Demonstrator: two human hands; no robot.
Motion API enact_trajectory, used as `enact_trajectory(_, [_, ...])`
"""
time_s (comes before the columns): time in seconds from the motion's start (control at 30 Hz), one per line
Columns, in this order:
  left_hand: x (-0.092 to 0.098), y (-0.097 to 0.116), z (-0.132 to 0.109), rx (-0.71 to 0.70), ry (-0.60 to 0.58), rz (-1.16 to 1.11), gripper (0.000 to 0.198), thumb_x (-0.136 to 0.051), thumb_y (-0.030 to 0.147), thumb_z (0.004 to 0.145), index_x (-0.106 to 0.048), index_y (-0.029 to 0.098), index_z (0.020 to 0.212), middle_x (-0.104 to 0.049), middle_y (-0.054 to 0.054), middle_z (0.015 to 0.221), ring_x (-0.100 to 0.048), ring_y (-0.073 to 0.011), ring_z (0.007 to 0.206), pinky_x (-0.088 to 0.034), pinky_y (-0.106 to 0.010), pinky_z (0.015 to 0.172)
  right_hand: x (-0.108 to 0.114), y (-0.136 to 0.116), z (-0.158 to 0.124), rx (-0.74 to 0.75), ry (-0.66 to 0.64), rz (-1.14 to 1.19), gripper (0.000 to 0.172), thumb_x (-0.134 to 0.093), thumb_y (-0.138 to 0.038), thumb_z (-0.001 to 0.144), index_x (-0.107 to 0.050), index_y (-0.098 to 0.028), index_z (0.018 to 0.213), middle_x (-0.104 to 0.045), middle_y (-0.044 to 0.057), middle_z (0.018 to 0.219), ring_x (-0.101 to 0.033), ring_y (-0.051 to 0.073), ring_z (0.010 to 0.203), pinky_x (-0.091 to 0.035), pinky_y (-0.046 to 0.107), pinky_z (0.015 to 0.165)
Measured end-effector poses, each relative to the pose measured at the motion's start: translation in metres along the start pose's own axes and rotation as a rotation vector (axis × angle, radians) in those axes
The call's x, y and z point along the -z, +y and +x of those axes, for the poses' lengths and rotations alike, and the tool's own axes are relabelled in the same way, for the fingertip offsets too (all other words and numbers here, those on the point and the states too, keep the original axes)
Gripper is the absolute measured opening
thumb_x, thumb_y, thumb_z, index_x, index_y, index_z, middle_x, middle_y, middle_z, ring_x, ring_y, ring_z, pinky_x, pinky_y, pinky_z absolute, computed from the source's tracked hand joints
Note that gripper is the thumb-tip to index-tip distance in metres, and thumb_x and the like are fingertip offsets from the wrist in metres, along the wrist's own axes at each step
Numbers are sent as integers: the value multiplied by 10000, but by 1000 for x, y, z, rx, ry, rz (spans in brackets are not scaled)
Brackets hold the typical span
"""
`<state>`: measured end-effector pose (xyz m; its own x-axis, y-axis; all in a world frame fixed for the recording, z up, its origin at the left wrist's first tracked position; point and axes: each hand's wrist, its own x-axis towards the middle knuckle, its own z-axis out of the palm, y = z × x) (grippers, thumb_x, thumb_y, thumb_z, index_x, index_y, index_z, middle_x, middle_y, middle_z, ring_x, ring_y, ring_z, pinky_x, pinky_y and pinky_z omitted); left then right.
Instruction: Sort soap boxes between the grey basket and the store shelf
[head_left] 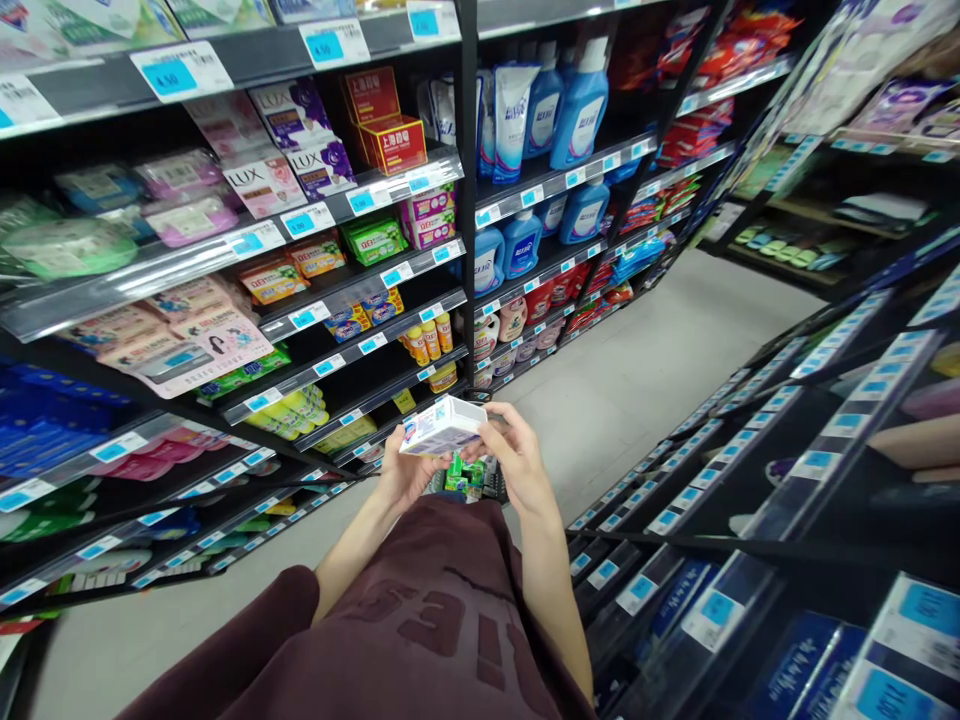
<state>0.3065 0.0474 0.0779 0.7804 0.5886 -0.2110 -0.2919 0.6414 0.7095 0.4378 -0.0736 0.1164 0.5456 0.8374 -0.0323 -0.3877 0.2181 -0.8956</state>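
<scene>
Between shelf edges [341, 207], both grips [405, 474] [517, 452] hold a box [444, 425] beside open floor [630, 335].

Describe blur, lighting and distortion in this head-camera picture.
In the head view, apparent wide-angle distortion stretches the black shelving; the translucent green oval pack at left looks blurred; the pale grey floor is softly lit; the white cardboard box between left hand and right hand looks clearer, fine print unreadable.

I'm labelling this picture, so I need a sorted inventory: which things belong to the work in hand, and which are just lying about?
In hand:
- white box, held by left grip and right grip
- perhaps green packs below it

Just around, shelved:
- LUX boxes
- blue bottles
- red boxes
</scene>
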Motion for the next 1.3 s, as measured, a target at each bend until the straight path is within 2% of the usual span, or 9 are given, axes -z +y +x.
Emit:
enact_trajectory(0.13, [8,-2,-2,127,-145,44,693,-691,763,693,-701,163,1040,-749,-113,793,-659,-194,503,-550,-280,421,3,0,1,-15,2,0,368,-744,-514,806,-557,-248,979,-648,-39,713,-630,153,557,-549,295,583])
enact_trajectory(0.3, [14,-5,-4,233,-312,69,747,-540,845,735,-687,144,951,-701,-98,647,-655,-220,453,-483,-262,342,7,3,2,-1,21,-8,397,-739,-567,796,-527,-239,865,-619,-46,678,-590,132,560,-538,274,582])
enact_trajectory(0.53, [18,-4,-4,293,-327,71,812,-398,843,805,-684,111,1011,-665,-84,568,-614,-202,374,-408,-227,286,9,8,4,18,-23,-42,380,-714,-549,843,-507,-231,810,-600,-53,587,-579,128,536,-519,270,606])
enact_trajectory(0.7, [17,-5,-3,289,-329,82,807,-396,844,808,-682,116,1008,-659,-79,570,-598,-193,367,-371,-219,276,7,6,3,11,10,-46,381,-718,-550,834,-506,-233,810,-591,-53,606,-572,130,539,-521,272,595])
enact_trajectory(0.8, [15,-6,-4,237,-320,116,766,-451,841,792,-700,138,967,-661,-75,589,-599,-190,388,-380,-228,290,6,3,3,9,39,-44,363,-714,-551,832,-530,-239,843,-613,-43,665,-580,135,566,-531,272,592])
enact_trajectory(0.97, [8,-7,-7,84,-317,233,719,-607,808,728,-700,167,1040,-661,-69,617,-571,-183,387,-398,-254,311,7,1,3,25,47,-56,319,-667,-550,868,-623,-242,940,-659,-8,801,-598,145,648,-546,266,598])
enact_trajectory(1.07, [5,-8,-6,-38,-302,283,661,-690,735,720,-651,192,1095,-699,-76,751,-578,-172,416,-431,-267,341,7,2,3,43,59,-60,327,-618,-536,906,-676,-244,1041,-677,28,964,-616,158,764,-547,252,605])
enact_trajectory(1.17, [4,-9,-2,-175,-219,345,611,-726,676,726,-598,212,1102,-694,-68,895,-577,-144,453,-449,-262,380,6,5,4,41,82,-54,411,-603,-542,910,-642,-271,1215,-654,43,1060,-627,158,793,-554,253,611])
enact_trajectory(1.3, [4,-6,1,-368,-67,495,554,-777,574,724,-572,217,1096,-592,17,759,-520,-113,501,-412,-217,431,3,11,6,60,60,-80,532,-657,-551,865,-559,-299,1323,-628,53,1155,-666,173,835,-560,266,623])
